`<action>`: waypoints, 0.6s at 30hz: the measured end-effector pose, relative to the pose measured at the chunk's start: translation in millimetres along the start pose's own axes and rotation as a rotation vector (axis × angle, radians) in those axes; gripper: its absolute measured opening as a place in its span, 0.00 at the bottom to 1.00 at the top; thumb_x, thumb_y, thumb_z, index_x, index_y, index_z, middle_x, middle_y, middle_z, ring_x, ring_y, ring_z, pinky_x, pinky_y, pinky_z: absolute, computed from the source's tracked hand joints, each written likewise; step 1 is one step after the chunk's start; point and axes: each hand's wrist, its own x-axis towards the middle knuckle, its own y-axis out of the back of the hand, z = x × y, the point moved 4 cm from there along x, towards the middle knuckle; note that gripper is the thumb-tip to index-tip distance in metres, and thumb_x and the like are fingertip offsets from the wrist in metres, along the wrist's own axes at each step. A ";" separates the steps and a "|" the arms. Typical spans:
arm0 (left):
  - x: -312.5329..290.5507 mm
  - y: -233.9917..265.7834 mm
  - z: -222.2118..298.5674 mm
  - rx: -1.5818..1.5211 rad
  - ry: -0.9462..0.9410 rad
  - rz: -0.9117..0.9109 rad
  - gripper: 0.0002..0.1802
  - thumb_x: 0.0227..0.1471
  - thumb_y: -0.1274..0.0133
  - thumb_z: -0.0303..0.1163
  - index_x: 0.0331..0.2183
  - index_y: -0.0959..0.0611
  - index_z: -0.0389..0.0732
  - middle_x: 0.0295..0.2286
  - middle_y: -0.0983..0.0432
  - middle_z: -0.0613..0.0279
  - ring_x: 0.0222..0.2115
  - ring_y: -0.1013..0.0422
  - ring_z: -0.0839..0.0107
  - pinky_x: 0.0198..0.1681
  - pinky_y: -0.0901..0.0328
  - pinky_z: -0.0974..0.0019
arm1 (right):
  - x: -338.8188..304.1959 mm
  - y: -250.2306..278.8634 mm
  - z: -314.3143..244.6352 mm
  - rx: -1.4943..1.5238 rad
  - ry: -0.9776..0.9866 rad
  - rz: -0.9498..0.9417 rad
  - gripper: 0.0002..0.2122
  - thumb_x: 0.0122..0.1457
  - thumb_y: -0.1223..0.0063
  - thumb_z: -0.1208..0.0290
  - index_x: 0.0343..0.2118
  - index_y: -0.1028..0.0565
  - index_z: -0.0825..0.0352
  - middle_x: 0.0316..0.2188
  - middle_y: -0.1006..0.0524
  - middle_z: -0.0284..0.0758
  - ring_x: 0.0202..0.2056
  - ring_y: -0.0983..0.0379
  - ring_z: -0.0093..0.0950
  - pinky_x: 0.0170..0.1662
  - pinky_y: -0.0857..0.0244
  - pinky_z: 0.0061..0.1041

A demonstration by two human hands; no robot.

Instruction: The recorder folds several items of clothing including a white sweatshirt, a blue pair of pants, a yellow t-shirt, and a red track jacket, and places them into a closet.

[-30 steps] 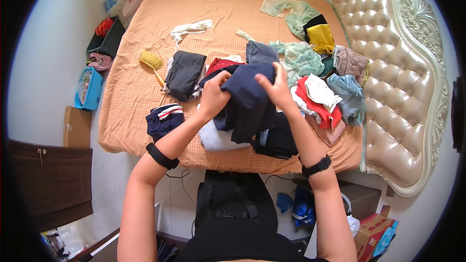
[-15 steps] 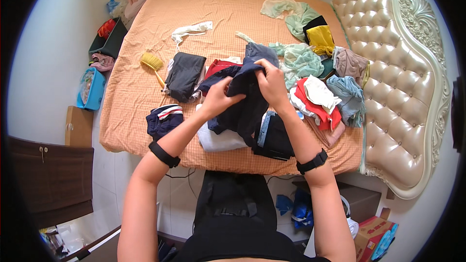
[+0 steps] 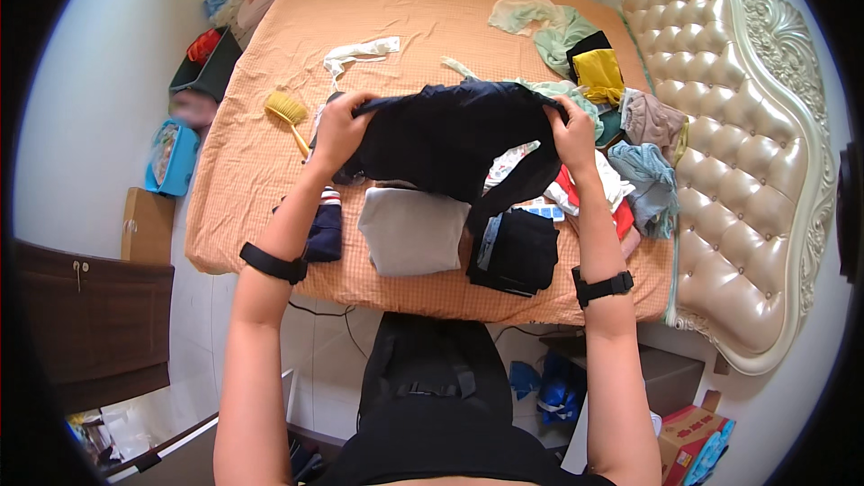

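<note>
A dark navy garment [image 3: 445, 139] is held across the centre of the frame, its upper edge pulled out between two bare hands. One end is gripped by the left hand [image 3: 340, 133], left of centre, with the fingers closed around the cloth; the opposite end is pinched by the right hand [image 3: 573, 133], right of centre, its thumb laid along the near side. The grips are set far apart, apparently so that the edge is stretched and the rest can hang loose without bunching. A narrow dark part droops toward the black folded garment [image 3: 524, 252] at lower centre-right; whether it is touched cannot be told.

Just left of that black bundle, a grey folded garment [image 3: 409, 232] is laid flat, and farther left a navy striped garment [image 3: 326, 232] is partly hidden by the left forearm. These are placed along the near edge of the bed [image 3: 414, 9], probably for easy reach. Looser clothes, among them a blue crumpled garment [image 3: 643, 178], are heaped near the tufted headboard [image 3: 729, 126] at right, perhaps so that the middle is left for handling. A yellow brush [image 3: 286, 108] is set down at upper left, apart from the cloth.
</note>
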 end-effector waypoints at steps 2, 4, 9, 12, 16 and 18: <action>11.7 5.0 9.0 -0.001 -0.001 -0.007 0.09 0.44 0.49 0.23 0.33 0.22 0.35 0.21 0.26 0.63 0.22 0.33 0.79 0.27 0.38 0.76 | 1.4 3.5 -0.8 -0.014 -0.045 0.031 0.06 0.50 0.50 0.73 0.30 0.28 0.69 0.24 0.26 0.43 0.27 0.28 0.38 0.31 0.38 0.28; 17.9 5.4 14.3 -0.102 0.149 -0.061 0.10 0.42 0.47 0.26 0.31 0.20 0.36 0.23 0.24 0.56 0.22 0.30 0.73 0.28 0.37 0.74 | 5.3 6.0 2.9 -0.029 -0.032 0.051 0.07 0.50 0.50 0.73 0.30 0.28 0.69 0.24 0.26 0.43 0.27 0.28 0.37 0.31 0.38 0.28; 26.5 3.0 25.4 -0.173 0.081 -0.027 0.10 0.44 0.48 0.27 0.32 0.21 0.34 0.21 0.25 0.60 0.21 0.32 0.78 0.25 0.38 0.76 | 12.8 14.9 8.0 -0.031 0.005 0.103 0.07 0.50 0.50 0.72 0.28 0.27 0.71 0.21 0.27 0.44 0.23 0.29 0.37 0.28 0.38 0.28; 29.0 -2.8 36.6 -0.283 0.106 -0.036 0.09 0.45 0.48 0.26 0.31 0.21 0.32 0.21 0.26 0.63 0.21 0.33 0.80 0.24 0.39 0.77 | 6.5 12.7 -0.7 -0.190 0.091 0.152 0.15 0.47 0.46 0.68 0.37 0.31 0.68 0.31 0.29 0.43 0.35 0.32 0.38 0.38 0.40 0.31; 26.4 -22.2 27.0 -0.733 0.424 -0.059 0.07 0.48 0.52 0.24 0.32 0.24 0.31 0.23 0.26 0.64 0.24 0.31 0.78 0.26 0.36 0.78 | -23.4 -29.7 -64.6 -0.228 0.377 0.029 0.30 0.42 0.40 0.59 0.45 0.38 0.70 0.41 0.36 0.43 0.43 0.37 0.39 0.46 0.42 0.31; 21.8 -33.7 26.8 -0.907 0.529 -0.059 0.07 0.49 0.53 0.23 0.33 0.25 0.33 0.24 0.27 0.63 0.25 0.30 0.76 0.28 0.34 0.76 | -45.7 -57.9 -81.3 0.051 0.265 -0.210 0.35 0.40 0.38 0.55 0.47 0.41 0.72 0.42 0.36 0.45 0.45 0.39 0.41 0.48 0.44 0.32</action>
